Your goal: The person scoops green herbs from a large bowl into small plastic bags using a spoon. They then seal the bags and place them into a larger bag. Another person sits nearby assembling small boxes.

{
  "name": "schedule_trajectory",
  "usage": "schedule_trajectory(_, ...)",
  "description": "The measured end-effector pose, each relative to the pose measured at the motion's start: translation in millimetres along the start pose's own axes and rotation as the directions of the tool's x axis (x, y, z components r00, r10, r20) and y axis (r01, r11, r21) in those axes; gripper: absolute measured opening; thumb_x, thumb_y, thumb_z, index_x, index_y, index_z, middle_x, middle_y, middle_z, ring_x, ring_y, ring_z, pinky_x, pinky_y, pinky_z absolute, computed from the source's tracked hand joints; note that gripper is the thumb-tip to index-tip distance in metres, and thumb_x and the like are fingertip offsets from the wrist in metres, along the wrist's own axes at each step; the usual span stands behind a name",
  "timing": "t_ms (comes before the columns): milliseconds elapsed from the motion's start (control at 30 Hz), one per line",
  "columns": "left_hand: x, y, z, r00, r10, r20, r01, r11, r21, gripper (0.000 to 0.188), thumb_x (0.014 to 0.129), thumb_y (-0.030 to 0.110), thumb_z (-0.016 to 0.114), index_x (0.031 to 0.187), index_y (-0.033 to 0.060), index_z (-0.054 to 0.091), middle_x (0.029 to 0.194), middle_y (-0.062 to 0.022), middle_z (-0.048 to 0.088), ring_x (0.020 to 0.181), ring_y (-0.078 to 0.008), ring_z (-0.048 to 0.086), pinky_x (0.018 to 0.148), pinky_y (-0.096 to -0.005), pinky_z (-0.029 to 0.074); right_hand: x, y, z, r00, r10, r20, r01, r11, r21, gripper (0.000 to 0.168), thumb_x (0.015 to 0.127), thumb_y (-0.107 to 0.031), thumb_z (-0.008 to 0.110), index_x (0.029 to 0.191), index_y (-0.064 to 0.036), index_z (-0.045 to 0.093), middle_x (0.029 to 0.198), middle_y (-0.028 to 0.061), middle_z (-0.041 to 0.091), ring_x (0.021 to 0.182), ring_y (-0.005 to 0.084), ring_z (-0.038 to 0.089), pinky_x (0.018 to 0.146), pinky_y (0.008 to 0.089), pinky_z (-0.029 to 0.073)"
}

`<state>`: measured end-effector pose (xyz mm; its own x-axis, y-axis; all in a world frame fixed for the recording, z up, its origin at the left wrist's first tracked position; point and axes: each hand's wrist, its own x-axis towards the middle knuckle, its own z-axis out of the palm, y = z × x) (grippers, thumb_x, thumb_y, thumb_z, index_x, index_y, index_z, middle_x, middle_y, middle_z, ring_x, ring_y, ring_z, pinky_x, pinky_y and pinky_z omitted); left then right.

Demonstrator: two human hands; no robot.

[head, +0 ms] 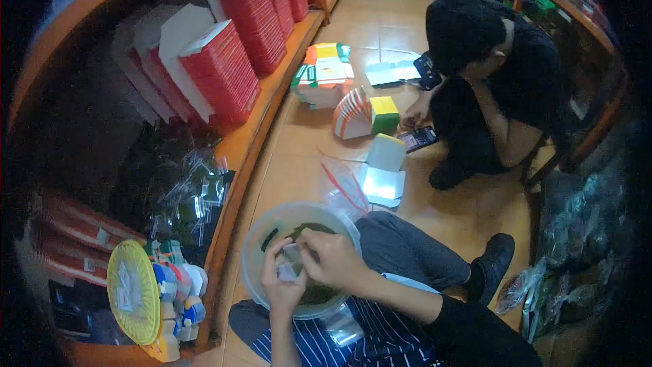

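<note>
A round translucent plastic tub (252, 278) stands against my lap, with dark green loose material (318, 293) in its bottom. Over its opening, my left hand (282, 283) holds a small clear plastic bag (289, 265) between thumb and fingers. My right hand (326, 255) is at the bag's upper edge, its fingertips pinched together; whether they grip the film or some of the material cannot be told. A flat clear plastic bag (344, 329) lies on the striped apron below the tub. Beyond the tub's far rim, a larger clear bag with a red strip (346, 183) rests on the floor.
A person in black (494, 86) sits at the right, one hand near a phone (418, 139) on the floor. Folded cartons (326, 76) lie ahead. The wooden shelf at left holds red box stacks (221, 71), clear packets (204, 196) and a yellow round basket (133, 290). Plastic-wrapped goods (575, 244) stand right.
</note>
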<state>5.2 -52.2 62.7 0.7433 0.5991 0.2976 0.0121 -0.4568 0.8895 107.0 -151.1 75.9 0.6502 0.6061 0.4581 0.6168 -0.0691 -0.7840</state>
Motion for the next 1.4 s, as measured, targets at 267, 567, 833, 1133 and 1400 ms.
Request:
schedule_trajectory(267,31,-26,-27,0.956,-0.116,-0.267,0.083,0.987,-0.134,0.043,0.076,0.003,0.077,0.113,-0.0002,0.057,0.109,-0.0084,0.062,0.097,-0.015,0.06,0.08,-0.0268,0.05,27,8,-25,0.976,0.101,0.195,-0.051,0.967,-0.248,0.024,0.089,-0.025,0.061,0.082,-0.002,0.062,0.071,0.021,0.062,0.065,0.0372,0.063,0.058,0.0452,0.048)
schedule_trajectory(567,36,-71,-37,0.901,-0.356,-0.248,0.127,0.762,-0.635,0.041,0.079,0.0,0.074,0.116,-0.0028,0.055,0.11,-0.0122,0.061,0.097,-0.017,0.061,0.083,-0.028,0.051,29,71,0,0.759,-0.125,0.639,0.381,0.881,-0.279,0.033,0.075,-0.011,0.064,0.107,-0.006,0.059,0.084,0.0148,0.068,0.082,0.0373,0.066,0.069,0.0418,0.054)
schedule_trajectory(833,33,-62,-40,0.888,-0.374,-0.266,0.135,0.767,-0.627,0.04,0.08,0.002,0.073,0.116,-0.0022,0.055,0.104,-0.0113,0.063,0.09,-0.0149,0.062,0.077,-0.0263,0.051,11,121,73,0.248,0.386,0.889,0.684,0.58,-0.443,0.022,0.079,-0.02,0.061,0.091,-0.005,0.071,0.089,0.0125,0.07,0.084,0.0311,0.07,0.069,0.0478,0.055)
schedule_trajectory(1133,35,-61,-41,0.893,-0.379,-0.242,0.133,0.737,-0.663,0.039,0.08,0.001,0.072,0.116,-0.0025,0.056,0.102,-0.0108,0.063,0.088,-0.014,0.062,0.076,-0.0252,0.052,35,100,65,0.446,0.276,0.851,0.526,0.688,-0.499,0.02,0.082,-0.015,0.054,0.092,-0.005,0.068,0.089,0.0166,0.069,0.08,0.0335,0.069,0.07,0.0477,0.055)
schedule_trajectory(1400,36,-61,-42,0.89,-0.393,-0.231,0.147,0.727,-0.671,0.041,0.08,0.003,0.073,0.116,-0.0026,0.056,0.105,-0.0117,0.063,0.091,-0.0155,0.063,0.079,-0.0267,0.051,55,96,69,0.474,0.154,0.867,0.563,0.704,-0.433,0.021,0.081,-0.018,0.055,0.094,-0.009,0.068,0.09,0.0178,0.069,0.085,0.0353,0.067,0.075,0.0489,0.053)
